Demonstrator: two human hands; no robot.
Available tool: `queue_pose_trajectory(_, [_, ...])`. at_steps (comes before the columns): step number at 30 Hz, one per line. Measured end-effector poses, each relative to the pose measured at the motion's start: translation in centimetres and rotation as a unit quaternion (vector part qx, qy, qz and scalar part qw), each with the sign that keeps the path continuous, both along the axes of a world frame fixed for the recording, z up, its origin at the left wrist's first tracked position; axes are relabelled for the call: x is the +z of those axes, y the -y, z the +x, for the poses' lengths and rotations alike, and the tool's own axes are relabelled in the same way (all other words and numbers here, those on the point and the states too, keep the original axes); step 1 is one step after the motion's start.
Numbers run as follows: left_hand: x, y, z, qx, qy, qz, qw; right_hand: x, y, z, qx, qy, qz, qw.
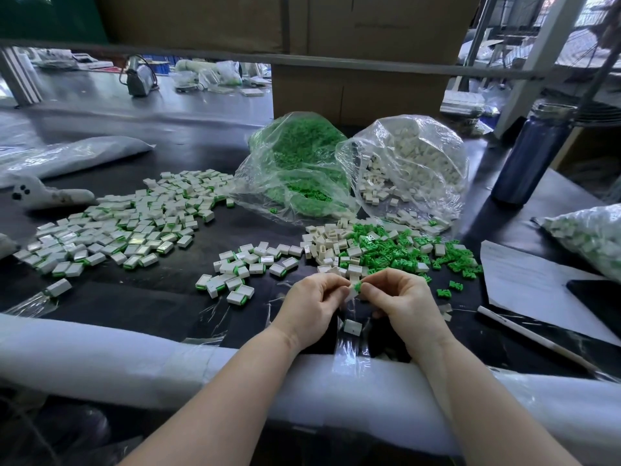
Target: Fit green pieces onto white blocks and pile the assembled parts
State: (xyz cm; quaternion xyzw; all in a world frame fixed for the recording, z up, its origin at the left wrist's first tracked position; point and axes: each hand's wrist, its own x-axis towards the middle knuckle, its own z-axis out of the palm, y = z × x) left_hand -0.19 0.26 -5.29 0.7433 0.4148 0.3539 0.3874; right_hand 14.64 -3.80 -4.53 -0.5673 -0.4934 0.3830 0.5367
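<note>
Far-left desk, dark matte top: wide pile of assembled parts, boxy white shells with green edges. Smaller cluster mid-desk. Near edge, centre: left hand pinches a small white block; right hand pinches a green piece against its top end. One white block lies below the hands. Behind: crinkled clear bags, green pieces and white blocks; loose mixed heap in front. Far right: blue bottle.
</note>
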Motion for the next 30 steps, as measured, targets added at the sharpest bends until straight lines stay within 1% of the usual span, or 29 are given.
queue_pose_trajectory(6, [0.06, 0.0, -0.13, 0.003, -0.025, 0.014, 1.0, 0.04, -0.19, -0.25, 0.009, 0.054, -0.032, 0.998])
queue_pose_trajectory(10, [-0.06, 0.06, 0.01, -0.004, -0.058, 0.038, 0.998, 0.13, -0.17, -0.24, 0.03, 0.112, -0.043, 0.992])
queue_pose_trajectory(14, [0.04, 0.05, 0.0, 0.005, -0.04, 0.035, 0.999, 0.04, -0.11, -0.3, 0.013, 0.076, -0.03, 0.997])
queue_pose_trajectory(17, [0.22, 0.09, -0.03, 0.01, -0.003, -0.002, 1.0, 0.0, -0.08, -0.34, 0.003, 0.045, -0.006, 0.999])
queue_pose_trajectory(23, [0.43, 0.29, -0.05, -0.002, 0.034, -0.045, 0.998, -0.07, -0.07, -0.23, 0.016, 0.051, 0.022, 0.998])
queue_pose_trajectory(28, [0.65, 0.3, -0.06, -0.001, 0.021, -0.048, 0.999, -0.06, 0.08, -0.28, 0.039, 0.058, 0.044, 0.997])
queue_pose_trajectory(30, [0.78, 0.25, -0.07, -0.006, 0.037, -0.06, 0.998, 0.02, 0.12, -0.26, 0.046, 0.05, 0.048, 0.997])
